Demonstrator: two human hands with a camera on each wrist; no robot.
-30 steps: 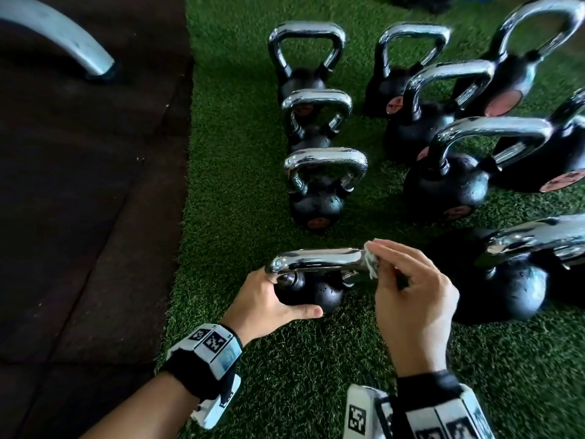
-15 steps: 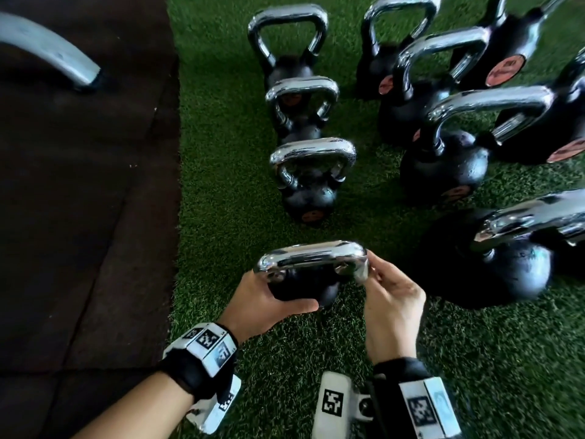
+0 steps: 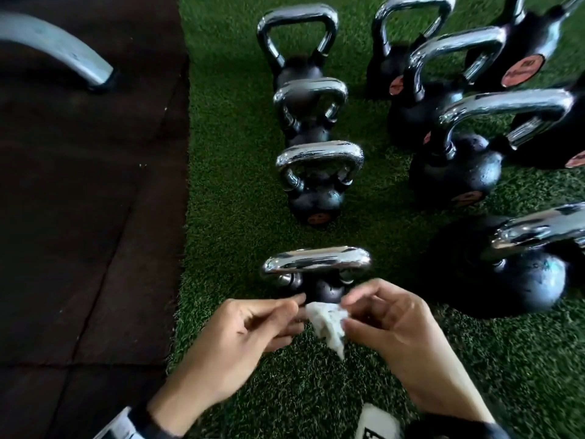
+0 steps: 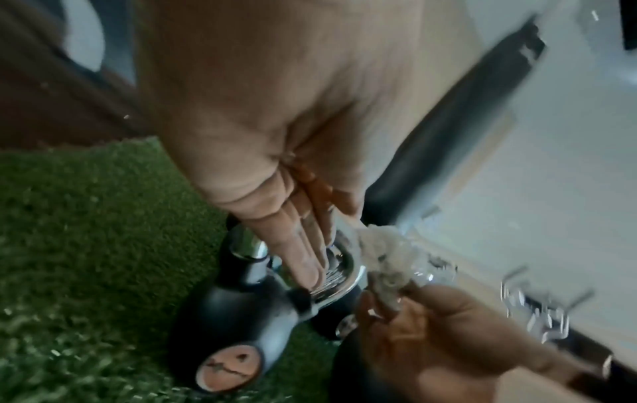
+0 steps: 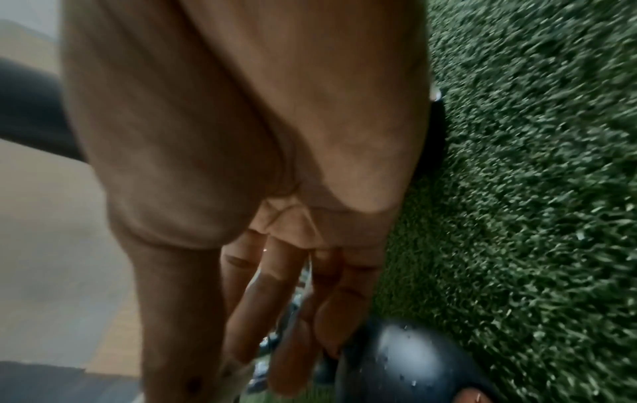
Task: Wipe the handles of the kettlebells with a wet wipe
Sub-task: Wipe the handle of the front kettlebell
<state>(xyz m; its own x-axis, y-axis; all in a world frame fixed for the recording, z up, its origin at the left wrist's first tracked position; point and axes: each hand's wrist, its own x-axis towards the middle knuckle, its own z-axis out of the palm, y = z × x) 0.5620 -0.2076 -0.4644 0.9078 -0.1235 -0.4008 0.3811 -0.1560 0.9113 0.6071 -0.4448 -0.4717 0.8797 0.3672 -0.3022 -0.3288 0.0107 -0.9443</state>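
From the head view I see green artificial turf [image 3: 240,191] bordered on the left by a dark rubber floor mat [image 3: 79,217], on which a curved grey metal bar [image 3: 53,45] rests at the far corner. Two rows of black kettlebells with chrome handles stand upright on the turf: the larger ones [image 3: 456,172] on the right, the smaller ones [image 3: 316,198] in a line at centre. The nearest small kettlebell [image 3: 326,289] stands just beyond my hands, its chrome handle [image 3: 316,264] free of both. My left hand [image 3: 240,337] and right hand [image 3: 399,337] meet in front of it, above the turf, and share a crumpled white wet wipe [image 3: 327,321]. The right fingers [image 3: 364,294] and thumb pinch its right edge; the left fingers [image 3: 285,304], curled inward, pinch its left edge. In the left wrist view the wipe [image 4: 386,259] hangs bunched between the two hands, close to the handle.
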